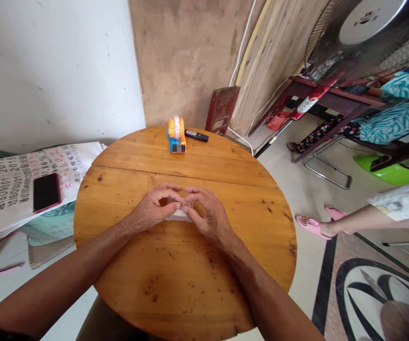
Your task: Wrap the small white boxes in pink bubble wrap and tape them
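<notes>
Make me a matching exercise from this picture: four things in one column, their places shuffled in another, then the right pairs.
Things
1. tape dispenser
2. phone
3. pink slipper
4. small white thing

Places
A. on a foot, right of the table
B. between the left hand and the right hand
C. on a white printed bag, left of the table
D. near the table's far edge, beside a small black thing

Pairs: 1-D, 2-C, 3-A, 4-B
</notes>
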`<control>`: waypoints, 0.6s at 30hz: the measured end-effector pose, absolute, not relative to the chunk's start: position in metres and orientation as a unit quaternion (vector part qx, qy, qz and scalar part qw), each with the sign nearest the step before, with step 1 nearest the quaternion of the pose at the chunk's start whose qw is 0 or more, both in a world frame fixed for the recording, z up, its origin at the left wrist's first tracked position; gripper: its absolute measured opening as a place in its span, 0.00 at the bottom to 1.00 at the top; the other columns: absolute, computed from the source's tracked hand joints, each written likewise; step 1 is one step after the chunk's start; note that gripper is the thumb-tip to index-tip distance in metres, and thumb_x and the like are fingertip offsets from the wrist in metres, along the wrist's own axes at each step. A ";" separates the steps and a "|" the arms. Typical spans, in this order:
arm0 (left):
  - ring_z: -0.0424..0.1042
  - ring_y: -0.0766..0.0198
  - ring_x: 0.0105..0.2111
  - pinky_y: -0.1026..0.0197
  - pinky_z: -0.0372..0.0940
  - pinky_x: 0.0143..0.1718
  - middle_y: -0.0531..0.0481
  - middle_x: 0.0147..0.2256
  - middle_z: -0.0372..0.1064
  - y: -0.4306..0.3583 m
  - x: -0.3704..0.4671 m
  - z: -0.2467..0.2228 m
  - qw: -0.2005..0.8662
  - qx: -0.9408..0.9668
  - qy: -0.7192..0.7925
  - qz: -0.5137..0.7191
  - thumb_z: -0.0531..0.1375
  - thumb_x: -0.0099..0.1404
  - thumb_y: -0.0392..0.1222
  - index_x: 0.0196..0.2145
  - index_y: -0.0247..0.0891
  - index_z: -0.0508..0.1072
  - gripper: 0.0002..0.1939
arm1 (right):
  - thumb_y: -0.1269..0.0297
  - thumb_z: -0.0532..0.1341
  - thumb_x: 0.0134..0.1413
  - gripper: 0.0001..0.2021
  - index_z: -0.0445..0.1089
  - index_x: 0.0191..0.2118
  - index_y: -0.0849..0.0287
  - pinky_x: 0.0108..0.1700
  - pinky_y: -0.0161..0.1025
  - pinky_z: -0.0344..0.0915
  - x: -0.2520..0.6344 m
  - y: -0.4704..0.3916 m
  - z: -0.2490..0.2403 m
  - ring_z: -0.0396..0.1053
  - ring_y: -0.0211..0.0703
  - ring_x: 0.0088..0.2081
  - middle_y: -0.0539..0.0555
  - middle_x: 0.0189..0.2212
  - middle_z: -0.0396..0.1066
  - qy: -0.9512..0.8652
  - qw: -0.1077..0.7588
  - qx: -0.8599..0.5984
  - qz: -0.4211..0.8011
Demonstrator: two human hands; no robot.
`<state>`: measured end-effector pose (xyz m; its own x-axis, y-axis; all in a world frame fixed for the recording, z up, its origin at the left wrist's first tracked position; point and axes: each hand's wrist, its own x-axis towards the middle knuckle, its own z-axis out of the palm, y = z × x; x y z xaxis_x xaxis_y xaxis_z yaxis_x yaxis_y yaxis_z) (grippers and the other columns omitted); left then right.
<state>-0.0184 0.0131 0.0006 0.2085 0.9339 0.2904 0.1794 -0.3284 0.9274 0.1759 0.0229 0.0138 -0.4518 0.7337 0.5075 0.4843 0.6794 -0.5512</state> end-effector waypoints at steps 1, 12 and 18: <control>0.67 0.51 0.55 0.52 0.60 0.55 0.43 0.44 0.73 0.012 -0.019 0.002 0.402 0.664 0.421 0.469 0.63 0.60 0.40 0.32 0.39 0.78 0.04 | 0.65 0.62 0.58 0.01 0.71 0.36 0.53 0.51 0.50 0.64 0.175 0.023 0.013 0.72 0.49 0.49 0.56 0.46 0.75 -0.836 0.377 -0.365 0.160; 0.70 0.60 0.41 0.59 0.65 0.41 0.42 0.48 0.70 0.015 -0.020 -0.013 0.498 0.605 0.435 0.443 0.65 0.57 0.44 0.53 0.36 0.68 0.27 | 0.66 0.60 0.60 0.06 0.74 0.33 0.53 0.43 0.46 0.62 0.175 0.023 0.016 0.71 0.46 0.39 0.53 0.35 0.77 -0.862 0.371 -0.333 0.090; 0.69 0.62 0.40 0.59 0.65 0.42 0.45 0.45 0.69 0.017 -0.020 -0.019 0.542 0.584 0.411 0.443 0.65 0.58 0.45 0.55 0.37 0.67 0.28 | 0.67 0.60 0.60 0.06 0.74 0.33 0.53 0.46 0.47 0.61 0.176 0.022 0.018 0.72 0.46 0.41 0.51 0.34 0.78 -0.865 0.362 -0.335 0.092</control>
<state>-0.0202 0.0172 -0.0191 0.2701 0.9601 0.0725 -0.0010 -0.0750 0.9972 0.1756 0.0218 0.0179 -0.5130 0.6457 0.5656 0.5130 0.7589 -0.4011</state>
